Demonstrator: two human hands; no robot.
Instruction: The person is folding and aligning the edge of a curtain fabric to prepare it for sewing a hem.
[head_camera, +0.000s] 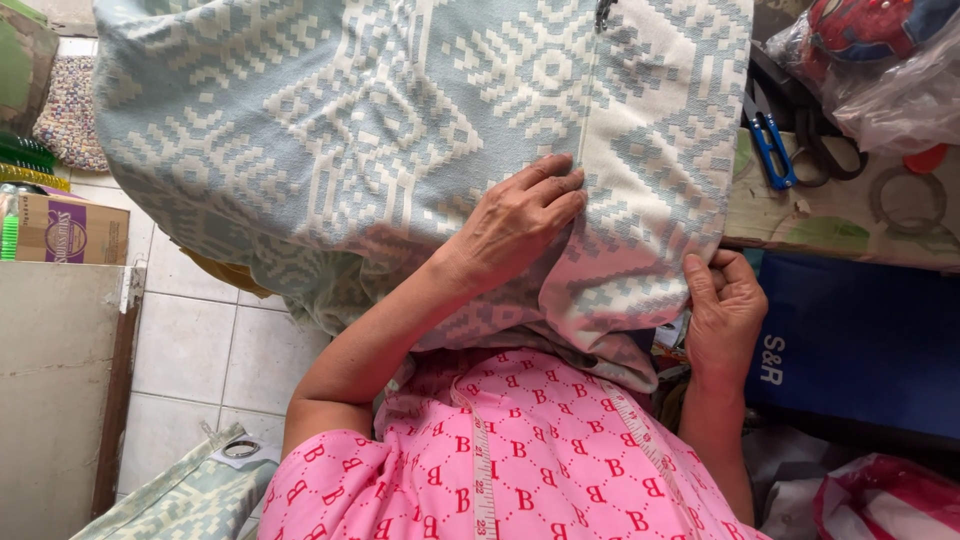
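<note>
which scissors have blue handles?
The smaller pair on the table's left edge, nearest the patterned fabric. The larger scissors just right of them have dark handles.

Both hands (620, 270) grip patterned fabric (400, 130) (blue-white).

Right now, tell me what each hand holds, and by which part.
The right hand pinches the pale blue and white patterned woven fabric at its right edge. The left hand lies flat on the fabric's middle, gripping nothing.
</note>
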